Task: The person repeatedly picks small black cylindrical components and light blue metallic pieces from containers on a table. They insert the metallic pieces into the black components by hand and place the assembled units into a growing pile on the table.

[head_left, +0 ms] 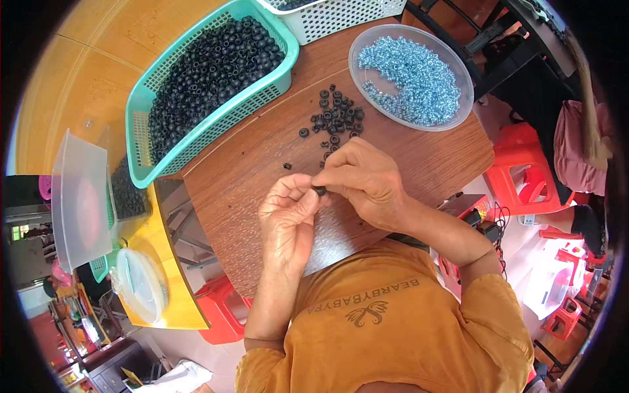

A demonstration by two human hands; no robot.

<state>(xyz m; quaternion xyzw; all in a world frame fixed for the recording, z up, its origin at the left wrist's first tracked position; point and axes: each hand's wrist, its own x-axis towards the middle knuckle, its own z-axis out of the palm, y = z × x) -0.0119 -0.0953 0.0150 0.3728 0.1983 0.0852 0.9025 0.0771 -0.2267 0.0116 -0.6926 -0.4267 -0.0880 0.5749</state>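
A brown wood-grain desk (229,203) stands before a person in a mustard shirt (393,327). A teal perforated basket (226,118), heaped with small black rounded pieces (216,65), sits at the far left. At the far right, a clear round bowl (465,98) holds shiny light-blue bits (426,82). Near the middle, the left hand (288,209) has its grip closed, pinching a small black piece (319,190) just above the desk. The right hand's (367,180) fingertips touch that piece from above; whether its grip holds anything cannot be told. Just beyond lies a loose black cluster (337,118), with one tiny stray bit (287,166) apart to its left.
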